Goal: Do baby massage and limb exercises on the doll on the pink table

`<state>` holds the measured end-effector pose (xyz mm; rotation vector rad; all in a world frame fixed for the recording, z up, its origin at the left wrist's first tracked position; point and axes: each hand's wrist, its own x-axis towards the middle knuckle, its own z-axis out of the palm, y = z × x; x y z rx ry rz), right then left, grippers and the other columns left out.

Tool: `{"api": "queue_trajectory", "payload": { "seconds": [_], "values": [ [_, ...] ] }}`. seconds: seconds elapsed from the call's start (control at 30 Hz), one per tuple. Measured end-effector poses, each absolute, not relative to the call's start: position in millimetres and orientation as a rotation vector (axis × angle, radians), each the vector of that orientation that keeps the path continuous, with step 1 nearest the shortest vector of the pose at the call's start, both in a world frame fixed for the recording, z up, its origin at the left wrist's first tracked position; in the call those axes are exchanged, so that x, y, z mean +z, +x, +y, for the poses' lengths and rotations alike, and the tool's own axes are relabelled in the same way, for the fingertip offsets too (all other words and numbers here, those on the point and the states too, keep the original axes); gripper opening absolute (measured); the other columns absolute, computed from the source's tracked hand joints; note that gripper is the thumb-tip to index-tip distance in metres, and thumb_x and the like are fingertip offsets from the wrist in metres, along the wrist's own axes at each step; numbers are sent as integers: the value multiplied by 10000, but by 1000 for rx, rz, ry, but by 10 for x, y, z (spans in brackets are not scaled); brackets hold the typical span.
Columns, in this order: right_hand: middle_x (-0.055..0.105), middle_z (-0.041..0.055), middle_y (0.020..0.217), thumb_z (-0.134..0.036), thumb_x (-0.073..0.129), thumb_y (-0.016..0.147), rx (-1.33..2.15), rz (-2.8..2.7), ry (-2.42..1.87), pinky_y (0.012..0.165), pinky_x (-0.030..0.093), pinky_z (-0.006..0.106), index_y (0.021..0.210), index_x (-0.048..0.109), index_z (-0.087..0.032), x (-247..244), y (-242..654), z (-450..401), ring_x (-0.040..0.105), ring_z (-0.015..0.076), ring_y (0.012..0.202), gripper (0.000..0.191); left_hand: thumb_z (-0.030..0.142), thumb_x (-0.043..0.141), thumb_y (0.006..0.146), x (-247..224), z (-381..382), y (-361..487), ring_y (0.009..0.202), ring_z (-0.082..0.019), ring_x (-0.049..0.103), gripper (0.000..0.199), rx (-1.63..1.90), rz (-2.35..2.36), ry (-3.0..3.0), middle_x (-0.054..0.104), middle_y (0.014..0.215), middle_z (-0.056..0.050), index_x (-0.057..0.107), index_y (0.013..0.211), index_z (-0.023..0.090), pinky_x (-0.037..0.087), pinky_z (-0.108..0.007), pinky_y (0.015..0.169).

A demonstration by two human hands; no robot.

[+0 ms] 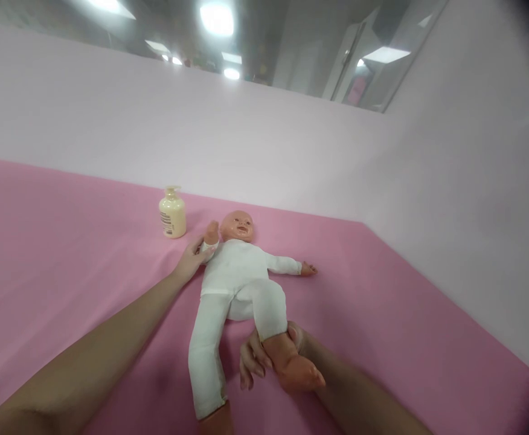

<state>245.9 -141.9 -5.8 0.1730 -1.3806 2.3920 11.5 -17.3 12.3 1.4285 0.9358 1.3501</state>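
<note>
A baby doll (235, 266) with a white cloth body lies on its back, its head at the far end. My left hand (191, 258) is closed around the doll's bent arm on the left, just below the doll's upraised hand (212, 232). From beneath, my right hand (256, 356) grips the lower part of the doll's leg on the right, near the ankle. That leg is bent at the knee and lifted, its bare foot (298, 373) pointing right. The doll's other leg (206, 356) lies stretched toward me, and its other arm (287, 264) reaches out to the right.
A pale yellow pump bottle (173, 214) stands upright left of the doll's head. The pink surface (87, 241) meets a white wall (156, 127) at the back and right. Above, a reflective pane (264, 42) shows ceiling lights.
</note>
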Motion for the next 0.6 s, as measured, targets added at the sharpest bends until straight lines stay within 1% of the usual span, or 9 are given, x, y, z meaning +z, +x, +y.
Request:
{"api": "queue_trajectory", "payload": {
  "seconds": [0.1,0.17,0.3,0.47,0.6],
  "values": [
    [553,43,789,-771,536,765,2350,-1136,24,862,478,418,779,628,-148,50,2456,-1467,602,226,835,629,487,773,714,133,-186,115,1178,-316,591,576,1199,937,1528,670,1247,-98,655,1196,194,460,-445,1000],
    [519,39,821,-770,472,822,2312,-994,-174,878,469,415,775,611,-140,134,2455,-1481,586,215,856,647,474,797,680,114,-173,115,1190,-322,579,575,1162,962,1599,666,1246,-101,674,1168,196,441,-465,1024],
    [490,37,804,-850,369,818,2276,-925,-272,858,463,420,711,577,-149,216,2458,-1474,549,208,842,739,480,797,673,76,-144,108,1199,-319,571,573,1159,976,1665,666,1238,-95,680,1164,209,436,-471,1034],
    [490,36,800,-852,372,816,2271,-922,-283,847,465,405,709,576,-148,216,2456,-1461,547,207,836,741,482,795,677,90,-150,98,1180,-315,583,560,1146,970,1712,668,1239,-84,677,1163,229,435,-477,1040],
    [499,37,813,-848,348,827,2300,-927,-260,859,471,410,730,571,-150,202,2459,-1472,569,209,843,739,467,771,712,108,-173,101,1237,-318,547,567,1146,957,1768,638,1298,-91,643,1209,229,406,-476,1075]
  ]
}}
